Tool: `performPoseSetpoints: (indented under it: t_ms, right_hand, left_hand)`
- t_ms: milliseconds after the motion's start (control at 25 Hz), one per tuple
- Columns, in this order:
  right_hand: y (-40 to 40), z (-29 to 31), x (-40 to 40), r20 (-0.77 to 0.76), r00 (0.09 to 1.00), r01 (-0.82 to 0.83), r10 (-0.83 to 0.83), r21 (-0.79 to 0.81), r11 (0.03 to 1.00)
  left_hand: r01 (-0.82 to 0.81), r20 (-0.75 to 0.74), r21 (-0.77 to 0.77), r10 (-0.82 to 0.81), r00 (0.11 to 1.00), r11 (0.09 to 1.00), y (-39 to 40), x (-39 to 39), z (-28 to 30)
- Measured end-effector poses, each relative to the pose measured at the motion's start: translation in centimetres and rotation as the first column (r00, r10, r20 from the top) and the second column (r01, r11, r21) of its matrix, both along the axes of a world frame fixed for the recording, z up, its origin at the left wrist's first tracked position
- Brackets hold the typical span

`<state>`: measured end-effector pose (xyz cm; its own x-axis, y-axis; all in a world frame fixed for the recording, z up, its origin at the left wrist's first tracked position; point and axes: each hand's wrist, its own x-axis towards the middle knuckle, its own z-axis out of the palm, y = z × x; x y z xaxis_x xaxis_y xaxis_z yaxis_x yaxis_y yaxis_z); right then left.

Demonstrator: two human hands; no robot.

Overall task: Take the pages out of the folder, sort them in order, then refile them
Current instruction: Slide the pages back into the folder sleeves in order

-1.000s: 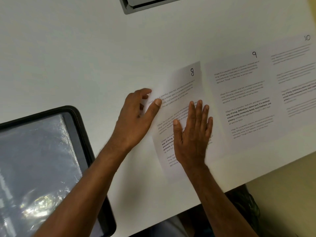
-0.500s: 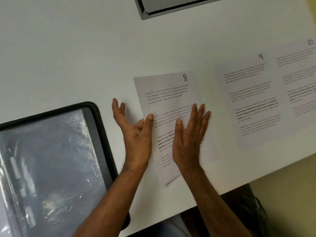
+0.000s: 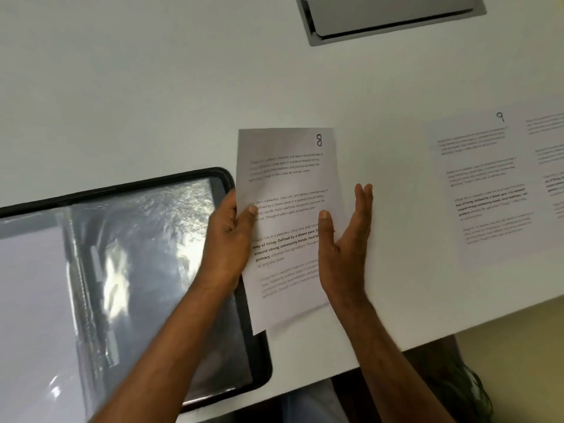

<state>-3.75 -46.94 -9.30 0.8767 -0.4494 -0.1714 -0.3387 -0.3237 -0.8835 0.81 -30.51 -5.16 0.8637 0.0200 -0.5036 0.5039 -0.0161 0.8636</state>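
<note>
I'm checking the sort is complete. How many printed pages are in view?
3: page 8 held by left hand and right hand; page 9 on the table, right; another cropped at the right edge. More may lie unseen.

An office: white desk (image 3: 152, 87) with a grey cable hatch (image 3: 390, 16).
</note>
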Motion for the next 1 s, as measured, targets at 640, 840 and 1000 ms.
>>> performPoseSetpoints:
  t_ms: [640, 840, 1000]
  right_hand:
    - [8.2, 3.7, 1.7, -0.201, 0.959, -0.06, 0.202, 0.552, 0.832]
    - [9.6, 2.8, 2.1, -0.286, 0.898, -0.166, 0.335, 0.485, 0.859]
    - [10.3, 1.9, 2.2, -0.336, 0.871, -0.218, 0.358, 0.387, 0.896]
  left_hand:
    - [-0.182, 0.11, 0.022, 0.179, 0.978, 0.983, 15.3, 0.2, 0.0]
    - [0.06, 0.24, 0.339, -0.148, 0.96, 0.939, 17.8, -0.2, -0.8]
    - [0.263, 0.301, 0.649, -0.558, 0.773, 0.714, 19.9, -0.2, -3.7]
